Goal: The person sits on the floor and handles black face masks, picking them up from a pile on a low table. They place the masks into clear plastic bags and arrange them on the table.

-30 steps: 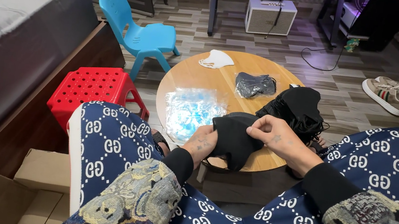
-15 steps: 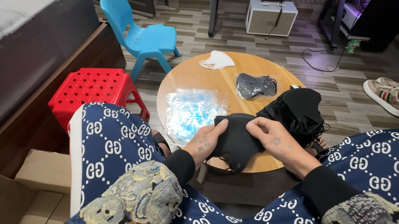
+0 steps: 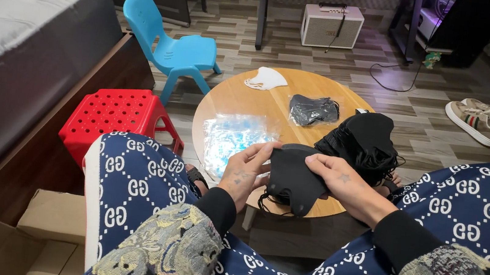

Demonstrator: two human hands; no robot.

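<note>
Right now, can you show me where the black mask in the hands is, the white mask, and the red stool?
black mask [image 3: 292,180], head view, middle of its front panel
white mask [image 3: 266,78], head view, middle of its cup
red stool [image 3: 116,110], head view, middle of its seat

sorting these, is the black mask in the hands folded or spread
Folded: the black fabric face mask shows one flat half with a creased edge, pinched between both hands.

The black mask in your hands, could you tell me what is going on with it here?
A seated person holds a black face mask in both hands, left hand and right hand, above the near edge of a round wooden table. On the table lie a pile of black masks, a clear plastic bag, a bagged dark mask and a white mask.
</note>
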